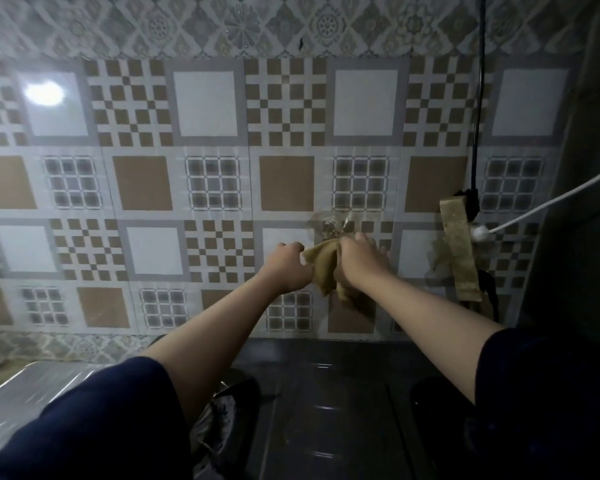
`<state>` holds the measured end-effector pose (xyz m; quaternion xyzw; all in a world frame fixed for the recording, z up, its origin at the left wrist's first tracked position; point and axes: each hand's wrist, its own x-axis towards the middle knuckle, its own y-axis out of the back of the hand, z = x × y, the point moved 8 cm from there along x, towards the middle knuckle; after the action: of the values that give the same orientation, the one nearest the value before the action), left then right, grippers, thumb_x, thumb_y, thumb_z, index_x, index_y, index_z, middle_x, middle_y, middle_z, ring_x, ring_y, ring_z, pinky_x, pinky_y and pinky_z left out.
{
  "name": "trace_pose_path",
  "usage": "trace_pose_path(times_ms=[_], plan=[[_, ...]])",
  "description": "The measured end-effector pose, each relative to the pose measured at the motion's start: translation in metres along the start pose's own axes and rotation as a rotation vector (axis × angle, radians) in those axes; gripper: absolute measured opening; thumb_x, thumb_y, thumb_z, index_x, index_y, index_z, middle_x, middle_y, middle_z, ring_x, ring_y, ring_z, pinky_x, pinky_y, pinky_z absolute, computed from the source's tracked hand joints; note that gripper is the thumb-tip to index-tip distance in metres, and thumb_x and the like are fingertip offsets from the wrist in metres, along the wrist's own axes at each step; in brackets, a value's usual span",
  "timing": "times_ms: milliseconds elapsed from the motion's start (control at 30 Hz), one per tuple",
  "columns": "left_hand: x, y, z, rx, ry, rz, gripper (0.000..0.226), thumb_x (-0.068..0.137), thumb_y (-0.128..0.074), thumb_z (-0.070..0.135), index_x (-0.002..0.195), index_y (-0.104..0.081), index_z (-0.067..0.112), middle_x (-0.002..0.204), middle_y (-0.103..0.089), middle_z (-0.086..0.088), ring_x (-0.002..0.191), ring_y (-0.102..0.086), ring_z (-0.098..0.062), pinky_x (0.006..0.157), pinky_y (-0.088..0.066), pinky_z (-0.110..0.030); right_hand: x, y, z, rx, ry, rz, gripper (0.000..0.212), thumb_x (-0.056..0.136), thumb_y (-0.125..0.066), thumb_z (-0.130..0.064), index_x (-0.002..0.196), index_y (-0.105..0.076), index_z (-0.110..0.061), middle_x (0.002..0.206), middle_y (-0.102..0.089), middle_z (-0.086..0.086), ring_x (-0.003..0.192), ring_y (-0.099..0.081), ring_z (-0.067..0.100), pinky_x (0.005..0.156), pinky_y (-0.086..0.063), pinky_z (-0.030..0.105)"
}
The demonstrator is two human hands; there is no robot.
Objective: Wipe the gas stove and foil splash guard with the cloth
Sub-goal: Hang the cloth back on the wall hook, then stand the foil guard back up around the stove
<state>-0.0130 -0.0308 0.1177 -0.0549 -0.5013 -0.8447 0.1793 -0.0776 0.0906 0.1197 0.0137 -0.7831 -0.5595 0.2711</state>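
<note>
patterned foil splash guard (205, 188) behind; left hand (286, 268) and right hand (359, 263) both clench tan cloth (323, 268) against it.

The splash guard (205, 188) is a glossy, smooth patterned sheet that throws back a bright lamp glare. The cloth (323, 268) looks soft, matt and crumpled, kind of tan. Stove top (329, 403) is dark, shiny metal; the tape strip (459, 251) looks grimy and dull.

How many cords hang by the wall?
2. A thin black cord drops straight down at upper right; a white cord slants in from the right edge. Others may be hidden.
</note>
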Motion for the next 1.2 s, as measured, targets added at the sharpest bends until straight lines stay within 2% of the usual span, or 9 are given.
trace_pose_path(times_ms=[67, 200, 400, 633, 800, 900, 967, 1100, 1200], plan=[[-0.01, 0.003, -0.006, 0.003, 0.015, -0.003, 0.06, 0.093, -0.053, 0.031, 0.145, -0.033, 0.009, 0.147, -0.035, -0.015, 0.133, -0.039, -0.03, 0.106, -0.036, -0.039, -0.006, -0.001, -0.006, 0.037, -0.015, -0.013, 0.039, 0.097, -0.035, -0.025, 0.131, -0.047, -0.01, 0.143, -0.039, 0.015, 0.132, -0.034, 0.038, 0.108, -0.029, 0.051], [-0.033, 0.012, -0.021, 0.012, 0.051, 0.021, 0.062, 0.092, -0.053, 0.032, 0.146, -0.031, 0.01, 0.149, -0.034, -0.014, 0.135, -0.037, -0.03, 0.108, -0.035, -0.04, -0.022, 0.002, -0.032, 0.075, 0.075, -0.03, 0.028, 0.089, -0.049, -0.009, 0.116, -0.055, -0.003, 0.119, -0.056, 0.02, 0.11, -0.054, 0.038, 0.092, -0.046, 0.047], [-0.094, 0.045, -0.071, -0.031, 0.155, 0.071, 0.059, 0.092, -0.055, 0.027, 0.145, -0.035, 0.009, 0.149, -0.038, -0.012, 0.136, -0.038, -0.027, 0.109, -0.034, -0.038, -0.066, -0.016, -0.1, 0.124, 0.24, -0.081, 0.034, 0.093, -0.048, -0.012, 0.127, -0.05, -0.009, 0.126, -0.055, 0.011, 0.108, -0.056, 0.027, 0.089, -0.05, 0.039], [-0.187, 0.099, -0.166, -0.025, 0.38, 0.11, 0.049, 0.091, -0.058, 0.028, 0.134, -0.05, 0.006, 0.139, -0.05, -0.013, 0.128, -0.047, -0.025, 0.103, -0.037, -0.031, -0.129, -0.051, -0.23, 0.104, 0.534, -0.281, 0.022, 0.087, -0.051, -0.013, 0.107, -0.055, -0.005, 0.118, -0.053, 0.015, 0.098, -0.057, 0.03, 0.069, -0.042, 0.03], [-0.27, 0.14, -0.271, 0.014, 0.587, 0.073, 0.043, 0.087, -0.064, 0.027, 0.122, -0.058, 0.003, 0.123, -0.06, -0.015, 0.114, -0.056, -0.027, 0.094, -0.044, -0.03, -0.188, -0.096, -0.346, 0.065, 0.828, -0.362, 0.035, 0.082, -0.049, -0.013, 0.114, -0.06, -0.006, 0.116, -0.059, 0.014, 0.107, -0.058, 0.033, 0.084, -0.052, 0.038], [-0.326, 0.168, -0.341, 0.104, 0.709, 0.052, 0.015, 0.086, -0.062, 0.026, 0.088, -0.06, 0.012, 0.089, -0.057, -0.013, 0.085, -0.055, -0.021, 0.073, -0.04, -0.027, -0.221, -0.127, -0.417, 0.034, 0.999, -0.397, 0.031, 0.087, -0.05, -0.017, 0.113, -0.061, -0.004, 0.118, -0.06, 0.016, 0.11, -0.057, 0.033, 0.086, -0.051, 0.037], [-0.367, 0.183, -0.384, 0.139, 0.81, 0.042, 0.021, 0.086, -0.061, 0.026, 0.075, -0.052, 0.011, 0.075, -0.051, -0.008, 0.073, -0.046, -0.022, 0.061, -0.033, -0.028, -0.24, -0.149, -0.458, 0.016, 1.062, -0.423, 0.032, 0.089, -0.052, -0.019, 0.118, -0.059, -0.006, 0.122, -0.058, 0.014, 0.114, -0.055, 0.031, 0.089, -0.049, 0.037], [-0.444, 0.203, -0.462, 0.206, 0.986, -0.052, 0.038, 0.088, -0.06, 0.026, 0.119, -0.061, 0.002, 0.108, -0.065, -0.024, 0.101, -0.06, -0.035, 0.071, -0.042, -0.031, -0.281, -0.2, -0.537, -0.036, 1.177, -0.504, 0.034, 0.09, -0.052, -0.018, 0.121, -0.057, -0.008, 0.123, -0.058, 0.015, 0.117, -0.054, 0.032, 0.091, -0.048, 0.037], [-0.501, 0.203, -0.514, 0.234, 1.128, -0.08, 0.044, 0.084, -0.059, 0.032, 0.108, -0.062, -0.005, 0.111, -0.064, -0.024, 0.106, -0.06, -0.034, 0.08, -0.047, -0.034, -0.299, -0.238, -0.575, -0.116, 1.22, -0.533, 0.038, 0.089, -0.051, -0.018, 0.127, -0.053, -0.009, 0.128, -0.056, 0.016, 0.12, -0.052, 0.032, 0.093, -0.048, 0.037]])
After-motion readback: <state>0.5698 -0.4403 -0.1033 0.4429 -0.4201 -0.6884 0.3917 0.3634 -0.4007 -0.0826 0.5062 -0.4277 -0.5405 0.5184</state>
